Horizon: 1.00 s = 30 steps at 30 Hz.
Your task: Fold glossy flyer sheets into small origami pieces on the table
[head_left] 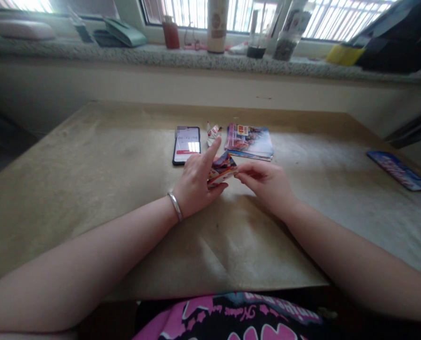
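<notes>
My left hand point(195, 183) is closed on one side of the folded paper point(222, 169), thumb under it and forefinger stretched straight over the top, likely to steady the fold. My right hand point(267, 183) pinches the opposite edge with curled fingertips, so the paper hangs between both, just above the table point(90, 189). The phone point(186, 144) lies beyond my left, screen up for reading. The flyer stack point(250, 140) lies beyond my right.

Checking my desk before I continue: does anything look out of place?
One flyer lies alone, askew, near the right edge of the table, far from the stack near the phone. Nothing looks spilled or damaged.
</notes>
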Tool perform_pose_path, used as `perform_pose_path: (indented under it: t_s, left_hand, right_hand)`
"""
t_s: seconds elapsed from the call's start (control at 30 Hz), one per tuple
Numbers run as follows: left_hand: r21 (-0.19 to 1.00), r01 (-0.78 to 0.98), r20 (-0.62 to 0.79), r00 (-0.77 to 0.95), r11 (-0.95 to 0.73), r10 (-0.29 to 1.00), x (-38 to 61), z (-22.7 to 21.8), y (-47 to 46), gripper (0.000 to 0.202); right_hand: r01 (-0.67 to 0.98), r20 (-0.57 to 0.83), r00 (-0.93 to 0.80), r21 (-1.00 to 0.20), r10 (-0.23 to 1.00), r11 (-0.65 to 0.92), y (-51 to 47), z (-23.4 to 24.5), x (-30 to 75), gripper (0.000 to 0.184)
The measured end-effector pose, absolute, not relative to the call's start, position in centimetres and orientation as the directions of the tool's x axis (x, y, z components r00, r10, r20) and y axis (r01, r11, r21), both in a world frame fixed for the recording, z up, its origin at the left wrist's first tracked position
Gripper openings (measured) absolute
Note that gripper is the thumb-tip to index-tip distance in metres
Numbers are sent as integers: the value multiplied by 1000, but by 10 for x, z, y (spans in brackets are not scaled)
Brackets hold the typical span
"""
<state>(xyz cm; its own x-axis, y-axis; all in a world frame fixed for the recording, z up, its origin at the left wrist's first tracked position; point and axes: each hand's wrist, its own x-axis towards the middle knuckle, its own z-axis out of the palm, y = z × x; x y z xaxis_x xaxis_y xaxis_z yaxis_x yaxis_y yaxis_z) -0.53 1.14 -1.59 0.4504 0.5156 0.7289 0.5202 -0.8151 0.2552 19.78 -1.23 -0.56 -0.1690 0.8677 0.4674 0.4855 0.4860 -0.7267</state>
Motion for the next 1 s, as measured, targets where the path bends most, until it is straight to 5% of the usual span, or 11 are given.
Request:
perform_pose_path:
  t_s: [0.13,0.5,0.67,0.8,1.0]
  left_hand:
    - [244,514,727,464,-822,506,-5,-16,11,82]
    - [239,496,756,445,-835,481,-4,-15,12,77]
    - [249,454,747,472,-856,468,-7,-10,10,81]
    - [286,439,744,459,-852,486,-9,-7,7,61]
    - [315,400,746,456,-860,485,-6,-5,5,39]
  right_hand:
    - [461,328,-119,-818,937,344,-12,-8,197,13]
    - [416,369,-103,-828,924,377,-12,-11,196,13]
    - [525,485,-149,-699,861,485,-14,-7,198,7]
    - [513,586,-174,-632,791,581,-16,-4,199,6]
    - [343,482,-68,-811,873,474,-13,-9,196,21]
